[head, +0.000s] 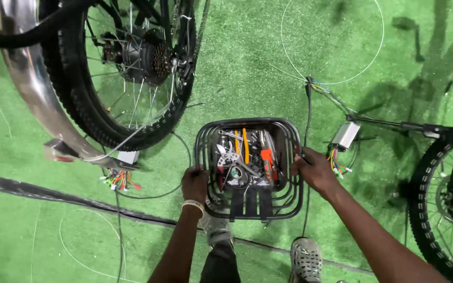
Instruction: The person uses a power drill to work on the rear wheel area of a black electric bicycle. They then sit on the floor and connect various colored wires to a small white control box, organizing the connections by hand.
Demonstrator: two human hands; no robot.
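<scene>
Both arms reach forward and down from the bottom of the view, bare to above the elbow. The left hand (194, 183) is closed in a grip, knuckles up, with a pale band round its wrist. The right hand (313, 169) is closed the same way, fingers curled inward, its forearm running in from the lower right corner. The hands are level and well apart.

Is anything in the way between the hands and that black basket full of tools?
No. The left hand and the right hand already grip the rim of the black wire basket, one on each side. Nothing visible sits between the hands and the basket.
</scene>
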